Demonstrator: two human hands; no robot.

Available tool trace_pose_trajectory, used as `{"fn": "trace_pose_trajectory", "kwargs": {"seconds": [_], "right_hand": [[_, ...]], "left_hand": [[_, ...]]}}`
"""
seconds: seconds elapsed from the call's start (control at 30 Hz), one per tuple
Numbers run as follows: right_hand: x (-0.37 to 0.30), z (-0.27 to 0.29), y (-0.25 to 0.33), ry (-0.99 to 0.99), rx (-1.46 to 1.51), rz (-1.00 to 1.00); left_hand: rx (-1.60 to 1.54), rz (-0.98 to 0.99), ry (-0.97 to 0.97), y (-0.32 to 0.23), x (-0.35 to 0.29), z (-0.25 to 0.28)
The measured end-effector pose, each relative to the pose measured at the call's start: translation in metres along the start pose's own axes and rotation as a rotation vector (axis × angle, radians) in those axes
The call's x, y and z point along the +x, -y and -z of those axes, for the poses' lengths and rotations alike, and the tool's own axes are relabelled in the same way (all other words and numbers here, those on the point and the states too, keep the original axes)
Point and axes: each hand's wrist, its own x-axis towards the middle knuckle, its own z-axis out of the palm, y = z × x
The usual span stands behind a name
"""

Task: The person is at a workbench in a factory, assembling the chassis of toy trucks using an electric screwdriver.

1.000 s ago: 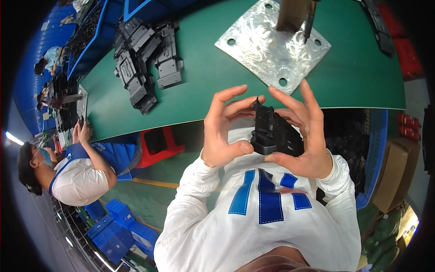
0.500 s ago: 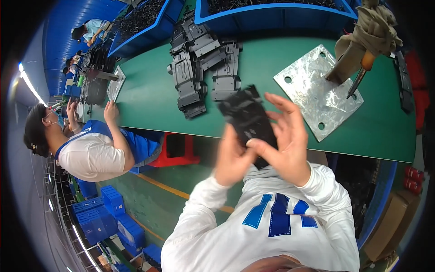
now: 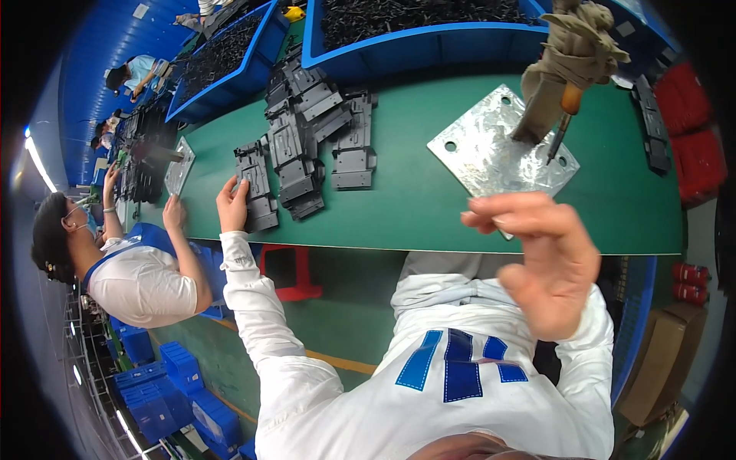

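Observation:
My left hand (image 3: pixel 233 205) is stretched out to the left, its fingers closed on the near-left edge of a black plastic part (image 3: pixel 256 192). That part lies flat on the green table, beside a heap of similar black parts (image 3: pixel 287 138). My right hand (image 3: pixel 548 264) is raised in front of my chest with its fingers apart and nothing in it. Just beyond its fingertips lies a shiny metal plate (image 3: pixel 491 157) with holes at its corners. Above the plate hangs a pointed tool with an orange handle (image 3: pixel 570 100), tied up with beige cloth (image 3: pixel 575 54).
Blue bins (image 3: pixel 429 44) full of small black pieces line the table's far side. One more black part (image 3: pixel 650 126) lies at the right end. To my left sits a co-worker (image 3: pixel 146 268) beside a red stool (image 3: pixel 299 276). A cardboard box (image 3: pixel 663 364) stands at the right.
The black part I held in both hands in front of me is now down on the table at the left, under my left hand. My right hand has let go and moved right.

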Motion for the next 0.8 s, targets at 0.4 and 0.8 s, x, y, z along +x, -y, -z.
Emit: {"fn": "trace_pose_trajectory", "kwargs": {"seconds": [0.4, 0.8], "right_hand": [[0.003, 0.076, 0.096, 0.007, -0.228, 0.157], [0.054, 0.090, 0.154, 0.189, -0.465, 0.618]], "left_hand": [[0.212, -0.535, -0.178, -0.196, -0.080, -0.044], [-0.850, -0.613, 1.130, -0.440, -0.246, -0.082]]}}
